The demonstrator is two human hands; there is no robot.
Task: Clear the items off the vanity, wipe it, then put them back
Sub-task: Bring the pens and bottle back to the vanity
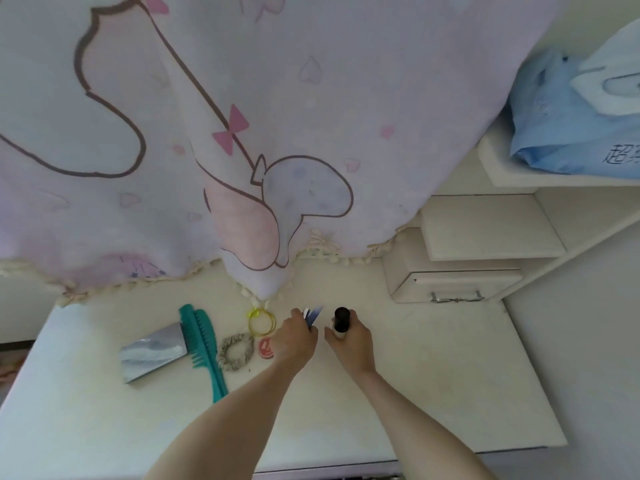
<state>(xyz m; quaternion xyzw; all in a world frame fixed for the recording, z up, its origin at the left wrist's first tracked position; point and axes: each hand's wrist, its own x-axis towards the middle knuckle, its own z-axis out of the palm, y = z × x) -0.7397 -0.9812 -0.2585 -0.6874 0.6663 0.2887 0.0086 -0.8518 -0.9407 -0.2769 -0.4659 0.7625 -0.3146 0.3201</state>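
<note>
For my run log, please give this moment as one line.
left hand: holds blue item | right hand: grips black-capped bottle | vanity: comb, scrunchie remain

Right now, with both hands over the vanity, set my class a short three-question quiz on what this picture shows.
1. True or false: the right hand grips a black-capped bottle.
2. Which lies nearest the teal comb? A) silver pouch B) blue bag C) drawer handle
3. Fill in: the left hand holds a thin ____ item.

Key: 1 true; 2 A; 3 blue.
</note>
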